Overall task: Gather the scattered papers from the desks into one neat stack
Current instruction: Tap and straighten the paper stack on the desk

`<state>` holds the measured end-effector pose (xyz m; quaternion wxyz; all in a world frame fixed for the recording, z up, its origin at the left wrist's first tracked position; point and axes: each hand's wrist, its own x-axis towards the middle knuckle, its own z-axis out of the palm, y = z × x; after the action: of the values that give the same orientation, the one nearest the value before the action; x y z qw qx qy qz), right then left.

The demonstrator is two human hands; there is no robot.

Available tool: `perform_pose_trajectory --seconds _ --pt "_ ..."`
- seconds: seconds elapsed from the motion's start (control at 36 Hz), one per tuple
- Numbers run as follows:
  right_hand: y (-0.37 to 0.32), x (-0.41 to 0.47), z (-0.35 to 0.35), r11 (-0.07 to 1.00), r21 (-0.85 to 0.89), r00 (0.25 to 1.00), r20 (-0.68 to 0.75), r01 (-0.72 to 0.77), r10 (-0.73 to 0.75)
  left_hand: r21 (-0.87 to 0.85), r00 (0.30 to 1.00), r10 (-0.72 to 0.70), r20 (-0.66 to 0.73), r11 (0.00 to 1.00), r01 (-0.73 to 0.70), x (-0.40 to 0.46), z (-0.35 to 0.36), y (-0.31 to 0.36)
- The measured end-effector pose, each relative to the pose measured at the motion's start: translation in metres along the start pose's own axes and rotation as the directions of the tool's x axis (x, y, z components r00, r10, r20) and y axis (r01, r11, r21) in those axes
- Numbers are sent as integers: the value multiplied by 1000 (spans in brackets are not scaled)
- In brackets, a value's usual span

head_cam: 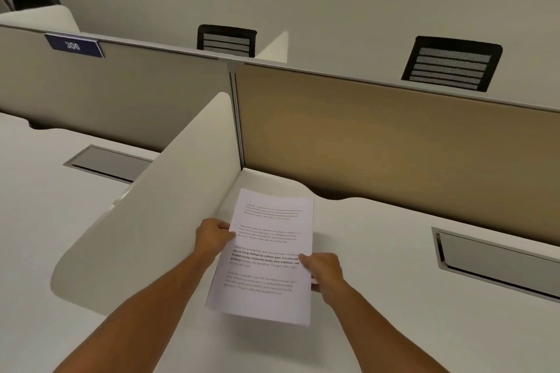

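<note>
A white printed stack of papers is held just above the white desk, its long side pointing away from me. My left hand pinches its left edge near the middle. My right hand grips the right edge lower down, with the thumb on top of the text. The near end of the stack casts a shadow on the desk. How many sheets are in it cannot be told.
A curved white side divider stands just left of the papers. A tan back partition closes the desk's far side. Grey cable hatches are set into this desk and the left desk. Two black chair backs show beyond.
</note>
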<state>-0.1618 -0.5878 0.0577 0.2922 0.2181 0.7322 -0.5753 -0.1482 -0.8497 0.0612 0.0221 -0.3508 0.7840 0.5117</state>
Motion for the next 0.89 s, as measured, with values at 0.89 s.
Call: perform_pose_trajectory --seconds 0.89 --pt "-43 127 74 991 -3 977 -171 -131 129 234 994 76 -80 971 -55 170 32 -3"
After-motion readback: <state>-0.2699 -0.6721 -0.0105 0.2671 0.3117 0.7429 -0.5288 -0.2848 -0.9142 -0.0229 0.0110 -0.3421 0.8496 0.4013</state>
